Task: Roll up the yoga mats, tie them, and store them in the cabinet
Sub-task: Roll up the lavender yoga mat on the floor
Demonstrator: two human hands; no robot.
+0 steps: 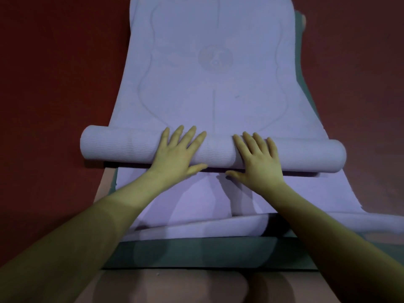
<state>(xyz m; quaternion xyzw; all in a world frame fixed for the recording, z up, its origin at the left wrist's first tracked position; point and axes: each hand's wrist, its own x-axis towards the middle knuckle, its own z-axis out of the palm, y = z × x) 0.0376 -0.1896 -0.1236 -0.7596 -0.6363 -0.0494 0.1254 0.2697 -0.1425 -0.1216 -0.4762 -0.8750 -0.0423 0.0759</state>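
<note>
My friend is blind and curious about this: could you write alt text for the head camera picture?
Two bare hands, left hand and right hand, press flat on a half-rolled lilac yoga mat that stretches away over a red floor. A green mat and a pinkish one lie underneath, nearer the person.

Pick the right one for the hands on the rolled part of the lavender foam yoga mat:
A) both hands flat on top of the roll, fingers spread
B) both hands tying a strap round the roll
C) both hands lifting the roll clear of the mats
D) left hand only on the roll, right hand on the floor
A: the left hand and right hand both lie palm-down with straight, spread fingers on the rolled part of the lavender foam yoga mat; no strap shows.
</note>
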